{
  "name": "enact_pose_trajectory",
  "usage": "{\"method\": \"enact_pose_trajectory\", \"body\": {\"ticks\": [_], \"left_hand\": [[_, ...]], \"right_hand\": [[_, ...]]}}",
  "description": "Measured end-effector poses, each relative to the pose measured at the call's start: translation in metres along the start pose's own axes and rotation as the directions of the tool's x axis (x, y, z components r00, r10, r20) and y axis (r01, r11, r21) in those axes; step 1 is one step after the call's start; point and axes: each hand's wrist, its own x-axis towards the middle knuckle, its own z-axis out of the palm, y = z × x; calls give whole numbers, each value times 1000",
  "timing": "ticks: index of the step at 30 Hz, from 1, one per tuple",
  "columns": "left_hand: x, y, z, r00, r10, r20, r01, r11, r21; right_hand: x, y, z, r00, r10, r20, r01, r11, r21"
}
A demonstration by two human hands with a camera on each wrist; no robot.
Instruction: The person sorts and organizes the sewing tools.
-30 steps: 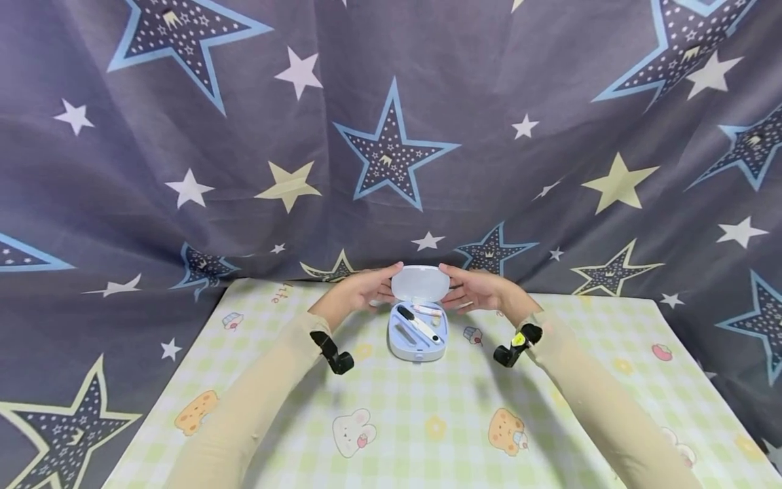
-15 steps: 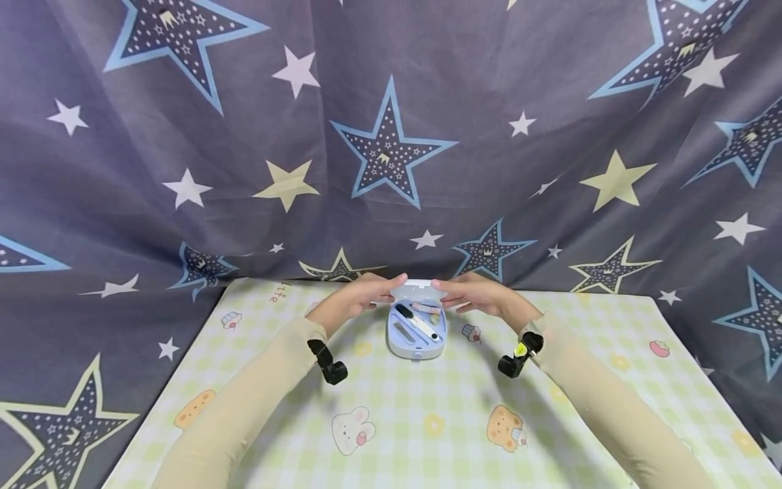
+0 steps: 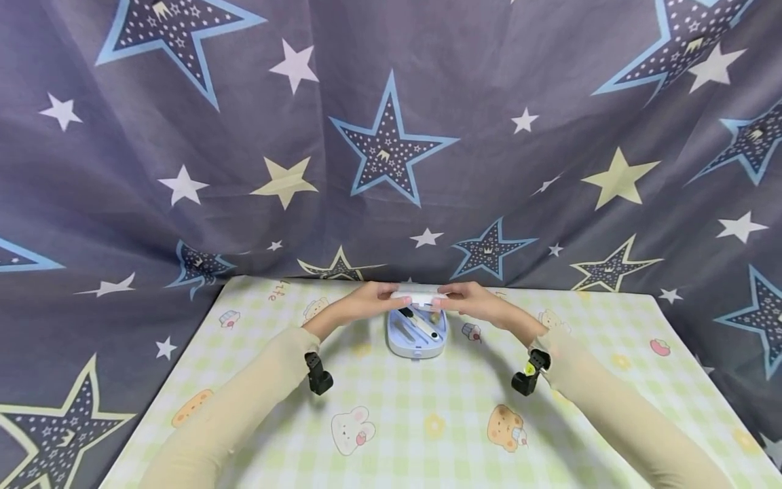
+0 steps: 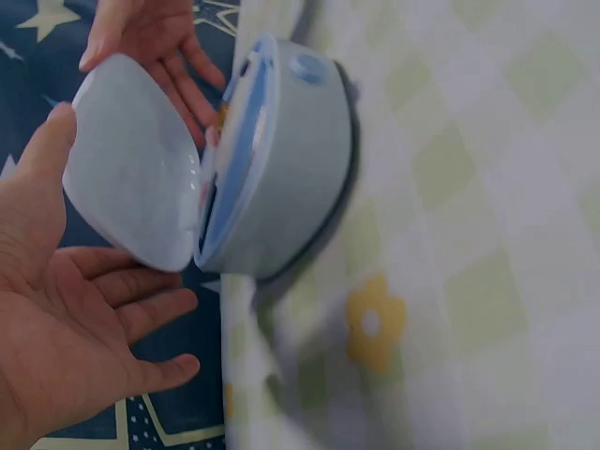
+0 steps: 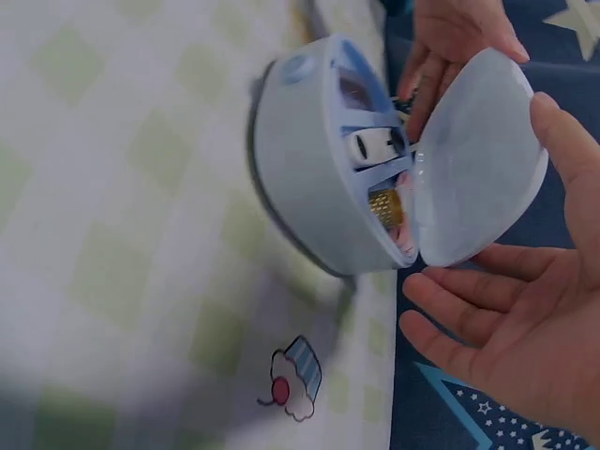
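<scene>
A light-blue sewing kit case (image 3: 417, 351) stands on the table with its translucent lid (image 3: 420, 297) raised at the back. My left hand (image 3: 365, 301) holds the lid's left side, thumb over its edge and fingers behind. On the other side my right hand (image 3: 482, 303) holds it the same way. Inside lies a white tool with a black end (image 3: 424, 324), next to a grey strip-like piece (image 3: 404, 331). A gold dimpled thimble (image 5: 383, 206) shows in the right wrist view. The hands and lid hide the rear of the case.
The table (image 3: 440, 455) has a green-and-white checked cover with printed cartoon animals and flowers. A dark curtain (image 3: 244, 122) with stars hangs right behind the table's back edge. Each wrist wears a black camera, the left camera (image 3: 319, 375) being nearer the case's left.
The lid has swung forward and down from upright, partly covering the case. Both hands have moved with it, thumbs coming toward the front. The case itself has stayed in place.
</scene>
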Motion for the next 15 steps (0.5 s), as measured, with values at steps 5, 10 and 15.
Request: {"method": "enact_pose_trajectory", "body": {"ticks": [5,10,15], "left_hand": [[-7,-1,1,996,88,-2,-86,974,211],[-12,-1,6,993,117,-25,-100,928,360],[-14,-3,13,978,195,-78,-132,859,494]], "right_hand": [[-6,2,6,996,-88,-15,86,991,-101],[-9,4,15,983,-178,-54,159,955,-252],[-11,7,24,968,-225,-110,168,910,-380]]}}
